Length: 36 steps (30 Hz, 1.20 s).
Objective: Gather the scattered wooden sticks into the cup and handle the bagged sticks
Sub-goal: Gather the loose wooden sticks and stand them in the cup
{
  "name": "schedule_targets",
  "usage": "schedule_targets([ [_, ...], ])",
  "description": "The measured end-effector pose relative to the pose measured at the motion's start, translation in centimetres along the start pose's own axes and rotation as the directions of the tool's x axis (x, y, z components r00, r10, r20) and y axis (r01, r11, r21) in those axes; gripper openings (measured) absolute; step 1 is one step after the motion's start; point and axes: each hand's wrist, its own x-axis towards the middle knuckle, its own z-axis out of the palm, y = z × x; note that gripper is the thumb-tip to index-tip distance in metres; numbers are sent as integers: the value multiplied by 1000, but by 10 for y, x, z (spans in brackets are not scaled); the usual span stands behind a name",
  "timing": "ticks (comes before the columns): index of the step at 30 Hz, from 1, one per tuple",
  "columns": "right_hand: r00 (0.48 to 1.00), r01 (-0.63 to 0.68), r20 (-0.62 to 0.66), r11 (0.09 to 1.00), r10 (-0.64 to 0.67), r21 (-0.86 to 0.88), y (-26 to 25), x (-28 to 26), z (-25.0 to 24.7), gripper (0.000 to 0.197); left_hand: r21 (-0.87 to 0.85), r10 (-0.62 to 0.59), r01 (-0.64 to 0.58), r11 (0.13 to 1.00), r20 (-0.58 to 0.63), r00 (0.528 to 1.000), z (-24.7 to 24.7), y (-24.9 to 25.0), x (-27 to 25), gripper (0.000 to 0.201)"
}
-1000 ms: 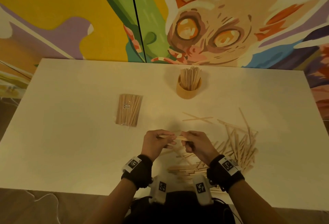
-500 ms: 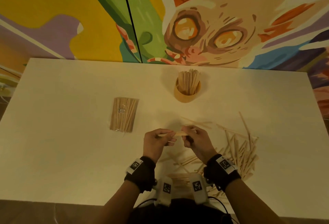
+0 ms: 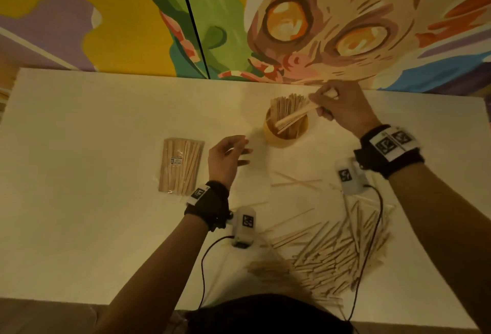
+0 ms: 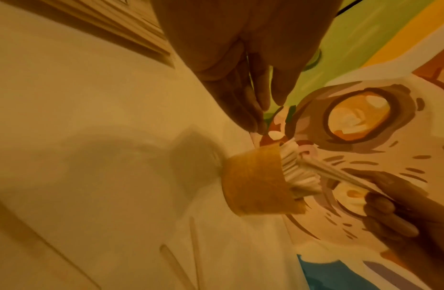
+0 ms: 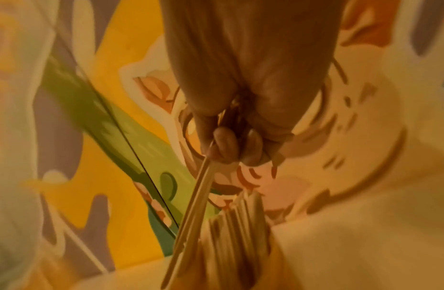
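- Right hand (image 3: 342, 110) pinched a few wooden sticks (image 3: 295, 117) between thumb and fingers, their lower ends slanting into the cup (image 3: 285, 135).
- Left hand (image 3: 225, 159) hung over the tabletop (image 3: 93, 121) with fingers loosely spread, holding nothing, just left of the cup.
- That cup stood near the far edge, already packed with upright sticks.
- Bagged sticks (image 3: 180, 165) lay flat just left of the left hand.
- Scattered sticks (image 3: 332, 251) lay piled on the near right side, a few strays (image 3: 296, 181) between pile and cup.
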Motion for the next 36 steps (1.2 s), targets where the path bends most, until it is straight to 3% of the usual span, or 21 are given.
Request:
schedule_targets([
  [4,990,106,131,904,-56,-413,-17,26,16,16,63,-57,57,996,5,998,-19,-12,6,10],
  [10,938,212,345,750,22,-626,-21,43,82,23,209,-110,100,973,33,993,-37,-29,-9,12],
  [12,943,193,328,704,59,-683,-16,43,90,26,272,-114,94,958,60,992,-42,-34,-16,12],
  [14,958,156,282,728,52,-667,-16,38,86,36,376,-99,60,925,87,991,-49,-40,-22,12],
  [17,981,114,195,849,-13,-517,-26,16,64,52,569,-61,-22,822,126,990,-61,-52,-30,12],
  [20,992,111,84,965,-94,-237,-27,-24,33,35,734,-1,-177,656,236,972,-73,-65,-39,13],
  [23,999,-31,31,987,37,-157,4,-77,12,7,839,0,-304,451,341,940,-83,-77,-49,21],
  [25,978,-161,90,954,189,-252,44,-125,11,10,869,-19,-348,352,378,926,-88,-83,-54,33],
  [27,900,-271,218,876,378,-399,89,-180,16,16,883,-28,-363,299,388,921,-90,-87,-58,38],
  [29,732,-374,366,787,575,-490,134,-241,19,20,889,-39,-376,263,399,916,-89,-89,-61,41],
  [31,576,-460,431,711,695,-531,174,-299,18,23,892,-44,-384,236,405,913,-88,-91,-62,40],
  [34,467,-573,375,597,801,-562,220,-373,11,24,893,-45,-401,204,418,907,-83,-93,-62,29],
  [36,432,-647,337,548,836,-530,240,-407,8,23,887,-36,-416,202,431,902,-78,-94,-63,22],
])
